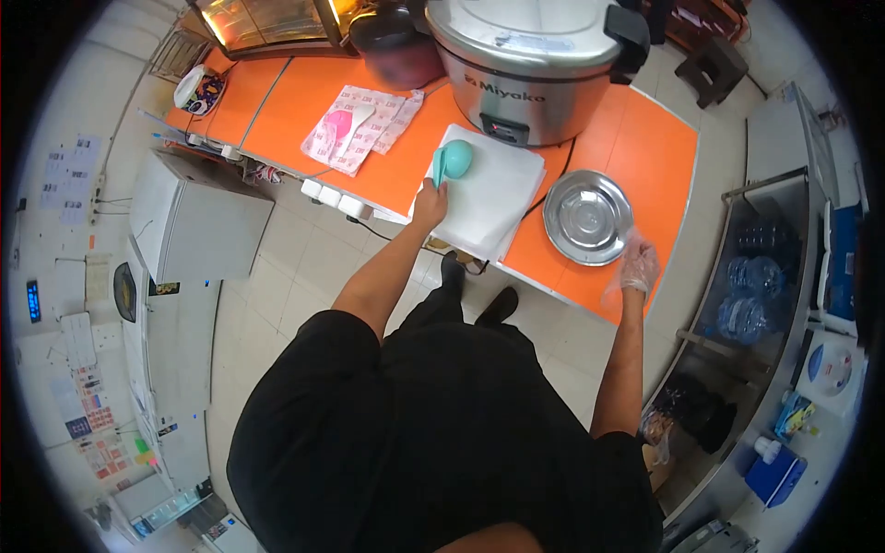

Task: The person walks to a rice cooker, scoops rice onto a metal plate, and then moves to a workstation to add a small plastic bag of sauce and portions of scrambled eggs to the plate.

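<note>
My left hand [430, 205] is closed around the handle of a teal scoop [456, 158] with a round bowl. It is over a stack of white paper sheets [484, 207] at the front of the orange table. My right hand [640, 264] wears a loose clear plastic glove, its fingers curled beside the rim of a shiny round metal dish [581, 241]. Whether those fingers grip anything is hidden by the glove. Behind the paper stands a large steel Miyako rice cooker [525, 83] with its lid down.
Printed wrapping papers [376, 138] lie to the left with a pink and white utensil [341, 123] on them. A dark pot [396, 51] stands beside the cooker. Power sockets [334, 200] line the table's front edge. A shelf with water bottles [749, 300] stands to the right.
</note>
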`<action>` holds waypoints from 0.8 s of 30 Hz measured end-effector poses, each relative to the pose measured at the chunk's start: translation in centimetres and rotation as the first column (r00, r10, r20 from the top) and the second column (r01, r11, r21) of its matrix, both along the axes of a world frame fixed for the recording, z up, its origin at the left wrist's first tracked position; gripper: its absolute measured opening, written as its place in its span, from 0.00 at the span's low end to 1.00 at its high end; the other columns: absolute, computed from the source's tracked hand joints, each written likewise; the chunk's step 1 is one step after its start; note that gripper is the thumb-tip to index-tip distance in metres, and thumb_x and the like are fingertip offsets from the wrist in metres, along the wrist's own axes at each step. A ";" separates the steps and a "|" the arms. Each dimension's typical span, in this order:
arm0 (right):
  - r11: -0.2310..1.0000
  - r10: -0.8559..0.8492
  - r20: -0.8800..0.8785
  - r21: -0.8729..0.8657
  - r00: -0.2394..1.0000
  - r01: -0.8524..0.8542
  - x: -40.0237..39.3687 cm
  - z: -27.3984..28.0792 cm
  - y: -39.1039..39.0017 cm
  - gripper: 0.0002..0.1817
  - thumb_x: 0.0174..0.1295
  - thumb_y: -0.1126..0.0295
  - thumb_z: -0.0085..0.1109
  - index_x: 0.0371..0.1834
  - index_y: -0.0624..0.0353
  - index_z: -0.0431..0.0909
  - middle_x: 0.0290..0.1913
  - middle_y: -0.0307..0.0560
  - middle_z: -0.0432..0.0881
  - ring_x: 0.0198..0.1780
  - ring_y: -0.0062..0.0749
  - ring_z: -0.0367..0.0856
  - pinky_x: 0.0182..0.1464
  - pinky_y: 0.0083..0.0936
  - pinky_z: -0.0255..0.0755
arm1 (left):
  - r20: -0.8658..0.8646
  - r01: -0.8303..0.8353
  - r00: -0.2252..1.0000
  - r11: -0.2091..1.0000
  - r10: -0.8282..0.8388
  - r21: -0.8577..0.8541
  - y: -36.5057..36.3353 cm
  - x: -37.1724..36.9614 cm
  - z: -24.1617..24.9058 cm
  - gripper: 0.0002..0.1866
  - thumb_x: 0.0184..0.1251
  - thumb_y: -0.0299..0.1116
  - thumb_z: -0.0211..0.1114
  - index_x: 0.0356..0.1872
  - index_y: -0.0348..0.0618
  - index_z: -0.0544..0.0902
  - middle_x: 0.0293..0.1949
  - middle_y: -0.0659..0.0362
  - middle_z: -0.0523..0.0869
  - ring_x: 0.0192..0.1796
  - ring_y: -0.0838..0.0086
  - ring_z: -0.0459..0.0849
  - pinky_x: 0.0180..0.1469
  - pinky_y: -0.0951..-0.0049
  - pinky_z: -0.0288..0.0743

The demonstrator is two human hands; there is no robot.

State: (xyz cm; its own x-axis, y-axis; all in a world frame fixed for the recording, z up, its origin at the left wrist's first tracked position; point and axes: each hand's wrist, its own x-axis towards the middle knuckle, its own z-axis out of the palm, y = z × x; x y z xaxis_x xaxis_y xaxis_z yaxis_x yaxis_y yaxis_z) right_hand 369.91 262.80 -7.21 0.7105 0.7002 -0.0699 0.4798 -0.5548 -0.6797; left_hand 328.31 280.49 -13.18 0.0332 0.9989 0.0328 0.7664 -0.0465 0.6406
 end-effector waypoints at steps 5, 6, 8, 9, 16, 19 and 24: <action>0.778 0.348 0.116 0.518 0.930 -0.356 -10.4 21.3 9.9 0.18 0.58 0.55 0.58 0.36 0.61 0.78 0.35 0.51 0.81 0.39 0.40 0.79 0.43 0.34 0.71 | 0.107 -0.037 0.993 0.997 0.044 -0.068 0.3 -1.7 0.2 0.19 0.68 0.43 0.51 0.37 0.30 0.68 0.26 0.38 0.80 0.33 0.44 0.81 0.36 0.53 0.72; 0.721 0.413 0.262 0.491 0.872 -0.489 -12.1 24.2 12.2 0.16 0.59 0.57 0.58 0.40 0.59 0.78 0.34 0.48 0.82 0.38 0.36 0.81 0.42 0.31 0.72 | 0.173 -0.019 0.984 0.994 0.037 -0.108 0.4 -2.0 0.3 0.20 0.67 0.43 0.51 0.37 0.30 0.68 0.26 0.40 0.81 0.33 0.47 0.81 0.36 0.55 0.73; 0.574 0.447 0.647 0.323 0.618 -0.752 -14.3 27.2 18.2 0.15 0.60 0.60 0.57 0.47 0.53 0.76 0.38 0.47 0.82 0.41 0.36 0.81 0.45 0.29 0.73 | 0.247 0.004 0.969 0.991 0.031 -0.137 0.6 -2.4 0.8 0.21 0.67 0.44 0.52 0.37 0.29 0.69 0.26 0.41 0.81 0.33 0.50 0.82 0.37 0.58 0.73; 0.504 0.392 0.833 0.161 0.390 -0.849 -15.5 28.2 21.8 0.16 0.60 0.61 0.56 0.51 0.49 0.74 0.41 0.49 0.82 0.45 0.41 0.81 0.49 0.30 0.72 | 0.268 0.006 0.962 0.979 0.050 -0.204 0.4 -2.7 1.3 0.20 0.68 0.43 0.51 0.38 0.29 0.68 0.28 0.43 0.82 0.33 0.54 0.83 0.37 0.60 0.74; 0.637 0.713 0.611 -0.356 0.345 -0.684 -24.2 32.5 40.7 0.33 0.56 0.68 0.50 0.68 0.40 0.57 0.57 0.62 0.71 0.55 0.49 0.75 0.58 0.39 0.66 | 0.684 0.147 0.676 0.860 0.273 -0.488 2.3 -4.3 -2.8 0.17 0.73 0.43 0.44 0.43 0.34 0.67 0.41 0.49 0.83 0.38 0.71 0.82 0.40 0.71 0.75; 0.519 0.808 0.565 -0.550 0.165 -0.654 -24.7 32.5 44.7 0.32 0.57 0.74 0.46 0.68 0.38 0.58 0.45 0.60 0.78 0.42 0.49 0.79 0.45 0.38 0.71 | 0.775 0.254 0.552 0.824 0.307 -0.507 2.9 -4.7 -5.6 0.17 0.74 0.44 0.44 0.45 0.37 0.65 0.44 0.50 0.82 0.42 0.72 0.80 0.43 0.72 0.73; 0.508 0.830 0.523 -0.564 0.195 -0.651 -23.6 29.8 49.3 0.28 0.57 0.67 0.52 0.64 0.44 0.62 0.37 0.55 0.78 0.37 0.43 0.78 0.43 0.34 0.71 | 0.828 0.343 0.395 0.772 0.399 -0.536 3.0 -4.8 -5.3 0.17 0.74 0.45 0.43 0.47 0.39 0.64 0.47 0.52 0.80 0.48 0.71 0.78 0.48 0.72 0.71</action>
State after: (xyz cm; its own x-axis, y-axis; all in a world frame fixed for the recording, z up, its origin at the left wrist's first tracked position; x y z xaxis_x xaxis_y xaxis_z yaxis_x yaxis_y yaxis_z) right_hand 346.29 312.14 22.56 -0.2662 0.9615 -0.0677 0.9533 0.2730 0.1290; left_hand 323.54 283.53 -18.50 0.3276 0.8004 -0.5020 -0.2594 0.5871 0.7668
